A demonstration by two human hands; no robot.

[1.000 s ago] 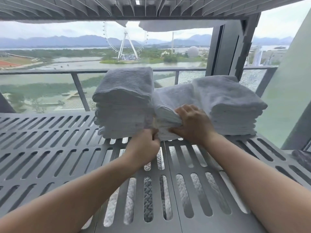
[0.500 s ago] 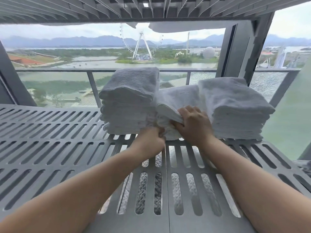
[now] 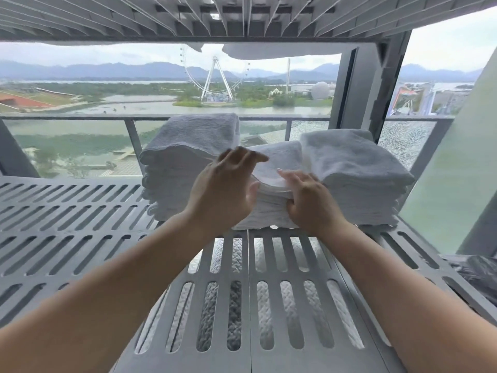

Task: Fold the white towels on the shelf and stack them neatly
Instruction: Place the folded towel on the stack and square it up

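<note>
Three stacks of folded white towels stand side by side at the back of the grey slotted shelf (image 3: 80, 227): a tall left stack (image 3: 185, 160), a lower middle stack (image 3: 274, 184) and a right stack (image 3: 357, 176). My left hand (image 3: 228, 189) is raised in front of the gap between the left and middle stacks, fingers spread and holding nothing. My right hand (image 3: 309, 200) rests against the front right of the middle stack, fingers on its top towel and thumb pressing into its layers.
Another slotted shelf (image 3: 242, 17) hangs close overhead with towel edges drooping from it. More towels (image 3: 234, 313) show through the slots below. A dark upright post (image 3: 363, 95) stands behind the right stack, with a railing and window glass beyond. A dark cloth (image 3: 478, 273) lies at the right edge.
My left hand has let go of the lower front of the middle stack, lifted and opened. My right hand has slid to the stack's right side.
</note>
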